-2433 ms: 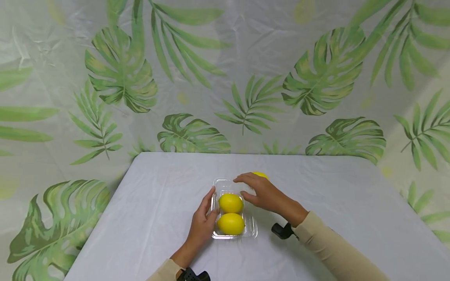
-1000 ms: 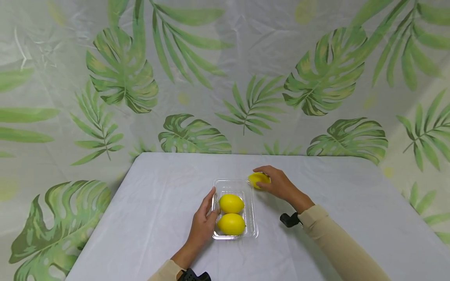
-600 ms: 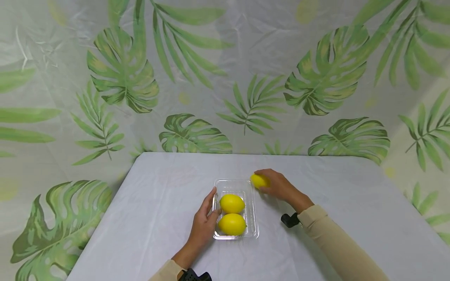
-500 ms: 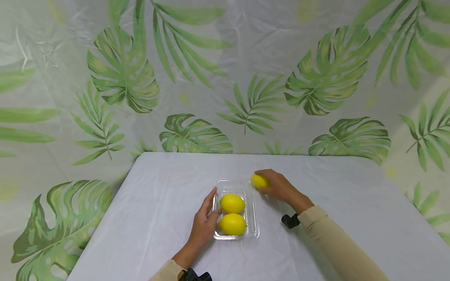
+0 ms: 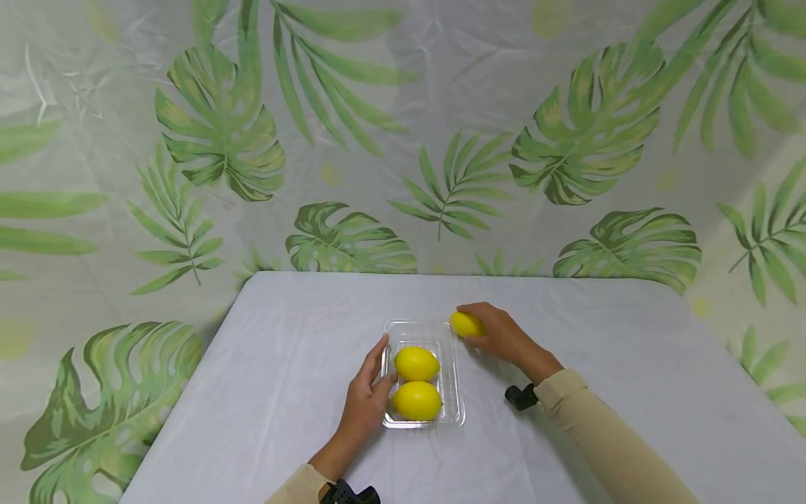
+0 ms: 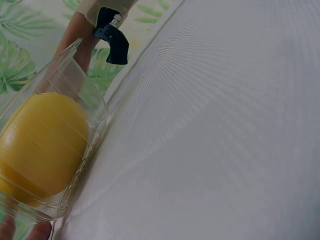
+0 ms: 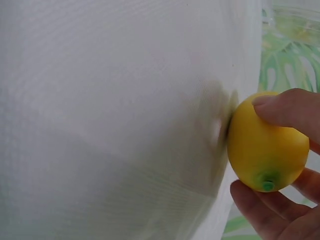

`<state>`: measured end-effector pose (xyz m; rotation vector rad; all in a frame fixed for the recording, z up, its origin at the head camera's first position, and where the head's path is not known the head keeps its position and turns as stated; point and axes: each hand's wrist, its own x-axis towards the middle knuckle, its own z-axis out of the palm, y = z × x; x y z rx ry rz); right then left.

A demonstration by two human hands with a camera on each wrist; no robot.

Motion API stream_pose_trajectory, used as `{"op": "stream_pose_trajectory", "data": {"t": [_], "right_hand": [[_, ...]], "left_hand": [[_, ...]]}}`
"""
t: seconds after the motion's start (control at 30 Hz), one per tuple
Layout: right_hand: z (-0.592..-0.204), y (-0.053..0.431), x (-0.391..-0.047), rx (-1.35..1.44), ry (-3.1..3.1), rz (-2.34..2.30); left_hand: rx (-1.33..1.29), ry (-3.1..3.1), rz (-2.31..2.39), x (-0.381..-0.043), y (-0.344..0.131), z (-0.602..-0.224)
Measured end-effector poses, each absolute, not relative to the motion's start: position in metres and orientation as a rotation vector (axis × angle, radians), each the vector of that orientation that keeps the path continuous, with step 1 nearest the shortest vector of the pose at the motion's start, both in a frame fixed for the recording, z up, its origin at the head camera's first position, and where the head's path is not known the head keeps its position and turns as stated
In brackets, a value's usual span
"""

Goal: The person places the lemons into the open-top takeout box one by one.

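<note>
In the head view, a clear plastic container (image 5: 450, 371) stands on the table with two yellow lemons in it, the near lemon (image 5: 418, 400) and the middle lemon (image 5: 417, 364). The container's far end holds no lemon. My left hand (image 5: 365, 395) holds the container's left side, its thumb at the rim; in the left wrist view only its fingertips (image 6: 39, 231) show, by the clear wall. Just beyond the container's far right corner, my right hand (image 5: 497, 332) grips a third lemon (image 7: 267, 147). Thumb and fingers lie around this lemon, whose green tip faces the right wrist camera.
A white cloth covers the table (image 5: 302, 336). Behind it hangs a leaf-patterned backdrop (image 5: 466, 105). Each wrist carries a black camera mount, the right one (image 5: 521, 397) low over the cloth.
My right hand has gone from over the container's far end to the lemon at the right, and its fingers have closed round it. The left hand has stayed at the container.
</note>
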<state>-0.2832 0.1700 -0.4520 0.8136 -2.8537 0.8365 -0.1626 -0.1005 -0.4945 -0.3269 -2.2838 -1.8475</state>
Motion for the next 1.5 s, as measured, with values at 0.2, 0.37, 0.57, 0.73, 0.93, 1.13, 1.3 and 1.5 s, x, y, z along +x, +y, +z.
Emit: {"op": "stream_pose_trajectory", "data": {"t": [0.2, 0.37, 0.57, 0.73, 0.93, 1.13, 1.3, 1.5], "right_hand": [[-0.452, 0.17, -0.282, 0.832, -2.811, 0.833], [-0.448, 0.172, -0.279, 0.833, -2.783, 0.809], [-0.437, 0.176, -0.274, 0.869, -2.715, 0.815], [-0.426, 0.177, -0.267, 0.911, -2.642, 0.846], [-0.415, 0.176, -0.258, 0.907, -2.615, 0.851], [-0.41, 0.172, -0.251, 0.913, -2.599, 0.857], [-0.406, 0.165, -0.245, 0.942, -2.558, 0.86], [-0.405, 0.156, -0.24, 1.009, -2.538, 0.87]], "left_hand": [[-0.334, -2.271, -1.845, -0.163, -0.101, -0.495], [-0.352, -2.259, -1.84, -0.164, -0.102, -0.496], [-0.356, -2.267, -1.808, -0.167, -0.103, -0.496], [-0.33, -2.259, -1.821, -0.168, -0.102, -0.495], [-0.345, -2.246, -1.846, -0.168, -0.101, -0.496], [-0.346, -2.245, -1.887, -0.165, -0.102, -0.495], [-0.35, -2.238, -1.897, -0.163, -0.102, -0.495], [-0.384, -2.206, -1.91, -0.163, -0.101, -0.494]]}}
